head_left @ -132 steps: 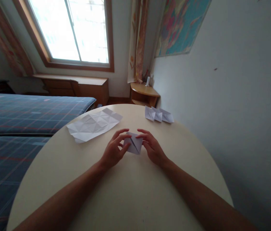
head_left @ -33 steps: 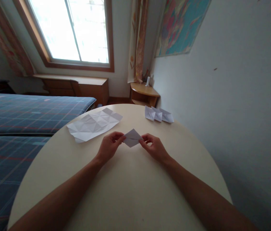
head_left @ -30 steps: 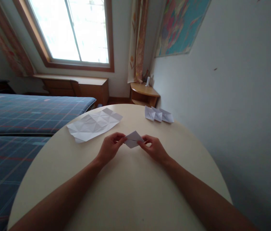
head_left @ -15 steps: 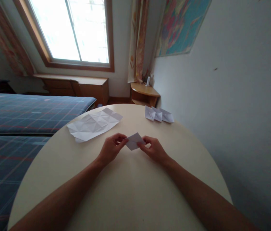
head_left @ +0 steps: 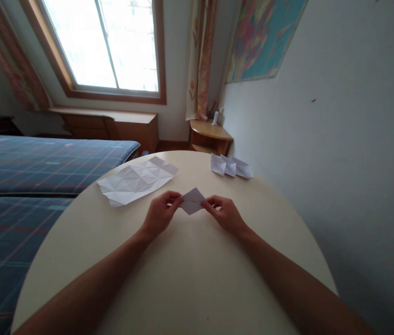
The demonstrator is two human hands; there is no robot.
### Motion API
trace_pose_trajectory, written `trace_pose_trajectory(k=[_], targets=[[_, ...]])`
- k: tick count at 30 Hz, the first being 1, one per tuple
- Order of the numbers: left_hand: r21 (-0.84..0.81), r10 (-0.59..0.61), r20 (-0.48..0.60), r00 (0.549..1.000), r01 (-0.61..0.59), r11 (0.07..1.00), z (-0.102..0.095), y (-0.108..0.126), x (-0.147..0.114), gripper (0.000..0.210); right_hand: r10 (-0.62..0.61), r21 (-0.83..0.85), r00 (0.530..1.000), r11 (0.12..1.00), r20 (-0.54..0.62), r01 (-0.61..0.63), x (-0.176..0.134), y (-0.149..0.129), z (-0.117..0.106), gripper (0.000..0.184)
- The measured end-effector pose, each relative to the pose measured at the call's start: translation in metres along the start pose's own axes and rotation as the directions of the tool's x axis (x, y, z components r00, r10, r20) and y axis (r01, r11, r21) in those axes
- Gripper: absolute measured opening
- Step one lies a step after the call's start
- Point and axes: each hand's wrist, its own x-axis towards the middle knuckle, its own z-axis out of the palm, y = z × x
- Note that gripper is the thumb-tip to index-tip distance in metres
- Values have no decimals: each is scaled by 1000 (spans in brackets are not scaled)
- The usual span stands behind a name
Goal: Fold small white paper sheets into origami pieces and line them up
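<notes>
A small folded white paper, diamond-shaped with a crease across its middle, is held up between my two hands over the table. My left hand pinches its left corner between thumb and fingers. At the opposite corner, my right hand grips it the same way. Beyond my left hand lies a larger creased white sheet, spread out with many fold lines. Several folded white paper pieces stand in a row past my right hand, near the table's far right edge.
A bed with a blue plaid cover adjoins the table on the left. The white wall runs along the right. A wooden corner shelf and a desk stand behind, below the window.
The folded paper has shifted slightly left and away from me, and its face shows more squarely. My right fingers have slid out to its corner, covering less of it.
</notes>
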Motion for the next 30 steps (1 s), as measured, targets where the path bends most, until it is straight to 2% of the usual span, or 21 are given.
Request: trace_pose_trajectory(k=[9, 16, 19, 22, 24, 27, 30], targets=[[59, 9, -66, 998, -5, 998, -2, -4, 2, 28, 6, 4, 1000, 1000, 5, -6, 0, 0, -2, 24], [-60, -7, -60, 998, 4, 998, -3, -5, 3, 38, 16, 34, 998, 999, -60, -14, 2, 4, 0, 29], [-79, 0, -64, 998, -5, 997, -3, -8, 4, 37, 6, -2, 999, 1000, -34, -6, 1, 6, 0, 27], [25, 66, -97, 993, -64, 998, -4, -8, 3, 28, -98, -143, 995, 985, -32, 92, -1, 6, 1, 19], [145, 178, -101, 979, -162, 976, -5, -6, 0, 19, -219, -233, 971, 953, -95, 193, -3, 3, 1, 28], [327, 397, -37, 917, -364, 872, -5, -2, -6, 9, -419, -359, 895, 867, -154, 344, -6, -5, -2, 44], [452, 538, 58, 841, -503, 737, -5, 2, -10, 6, -563, -439, 821, 764, -96, 473, -10, -13, -4, 38]])
